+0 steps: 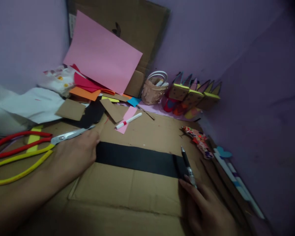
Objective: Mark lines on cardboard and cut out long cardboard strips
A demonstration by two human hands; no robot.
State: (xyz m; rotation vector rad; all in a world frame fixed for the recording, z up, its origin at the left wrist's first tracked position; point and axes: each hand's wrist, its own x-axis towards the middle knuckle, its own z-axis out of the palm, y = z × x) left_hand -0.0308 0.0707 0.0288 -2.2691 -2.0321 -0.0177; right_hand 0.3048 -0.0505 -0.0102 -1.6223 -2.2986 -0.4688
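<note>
Pretty sure the black strip [137, 159], set in from the right edge of the surface [159, 131], was being readied for marking, pen [187, 164] clamped in right fingers [193, 191], left fingers [91, 144] hard to read, so steadying was probably needed.

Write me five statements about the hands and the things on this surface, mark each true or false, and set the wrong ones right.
1. The right hand holds a pen. True.
2. The left hand holds the basket. False: it is at the left end of the black strip.
3. The scissors have one red handle and one yellow handle. True.
4. The white marker with a red band lies on the black strip. False: it lies across a small pink strip.
5. The large pink sheet is in front of a cardboard panel. True.
</note>
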